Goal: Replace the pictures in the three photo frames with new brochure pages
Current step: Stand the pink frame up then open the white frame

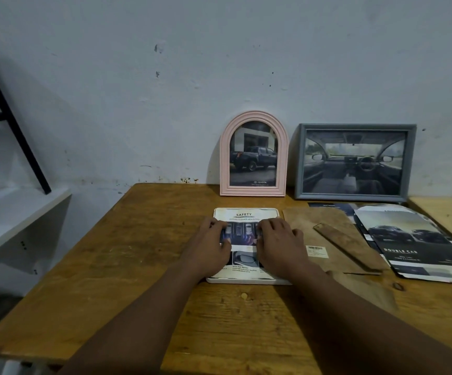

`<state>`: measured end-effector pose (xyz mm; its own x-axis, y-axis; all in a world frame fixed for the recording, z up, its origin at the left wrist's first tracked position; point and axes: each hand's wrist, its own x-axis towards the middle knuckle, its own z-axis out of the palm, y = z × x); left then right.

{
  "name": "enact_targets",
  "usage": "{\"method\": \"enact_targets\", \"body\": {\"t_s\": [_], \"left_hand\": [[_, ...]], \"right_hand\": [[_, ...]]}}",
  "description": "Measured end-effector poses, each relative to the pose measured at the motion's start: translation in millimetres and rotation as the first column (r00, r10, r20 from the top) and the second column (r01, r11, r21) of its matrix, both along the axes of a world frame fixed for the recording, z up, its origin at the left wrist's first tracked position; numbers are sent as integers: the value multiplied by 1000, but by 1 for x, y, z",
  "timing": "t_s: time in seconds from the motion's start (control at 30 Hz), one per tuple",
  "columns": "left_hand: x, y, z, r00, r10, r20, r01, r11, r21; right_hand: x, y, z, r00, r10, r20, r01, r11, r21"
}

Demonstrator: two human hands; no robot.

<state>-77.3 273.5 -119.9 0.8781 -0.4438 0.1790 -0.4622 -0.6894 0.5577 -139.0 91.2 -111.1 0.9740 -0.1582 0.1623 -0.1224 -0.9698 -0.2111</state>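
Head view: a white frame (246, 280) lies flat on the wooden table (138, 253), near its middle, with a brochure page (244, 214) headed "SAFETY" laid inside its rim. Both hands rest on that page. The left hand (214, 244) is palm down on the page's left half, fingers close together and bent, tips on the paper. The right hand (279, 242) is palm down on the right half, fingers slightly spread, tips likewise on the paper. Neither hand pinches anything. Behind the white frame, a pink arched frame (224, 163) stands upright against the wall (165, 90), showing a pickup truck. Just beside it on the right stands a grey rectangular frame (355, 126), showing a vehicle cabin. A brown backing board (314, 220) lies flat just right of the white frame, its stand strip (346, 247) lying diagonally across it and a barcode label (317, 251) at its left edge. Further right lie loose brochure sheets (414, 239), the top one marked "DOUBLE CAB". A white shelf (16, 207) stands left of the table.
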Motion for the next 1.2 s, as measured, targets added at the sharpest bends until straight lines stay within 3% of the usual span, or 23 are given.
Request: {"method": "enact_targets", "body": {"t_s": [0.13,0.3,0.5,0.6,0.77,0.9,1.1,1.2], "left_hand": [[2,-3,5,999,-11,-38,14,998,67],[4,-5,5,997,-40,-60,43,997,67],[5,-15,0,999,17,-28,-16,1000,25],[4,-26,-2,1000,24,-2,-24,997,74],[3,-32,-1,999,43,6,-44,990,131],[1,-32,0,999,37,-14,-36,996,76],[2,-31,-2,998,54,-44,-56,998,-41],[3,-30,-3,993,53,-108,-68,988,-136]], "right_hand": [[0,1,1,1000,15,16,-15,1000,14],[0,-17,13,993,-60,100,43,985,167],[-16,-85,30,969,-247,-10,246,961,124],[-33,-105,23,965,-254,-64,260,958,118],[-40,-108,14,955,-296,-12,295,949,112],[-37,-107,13,960,-281,-19,281,959,31],[-29,-108,30,949,-297,101,271,938,215],[-21,-88,40,969,-225,101,201,958,205]]}}
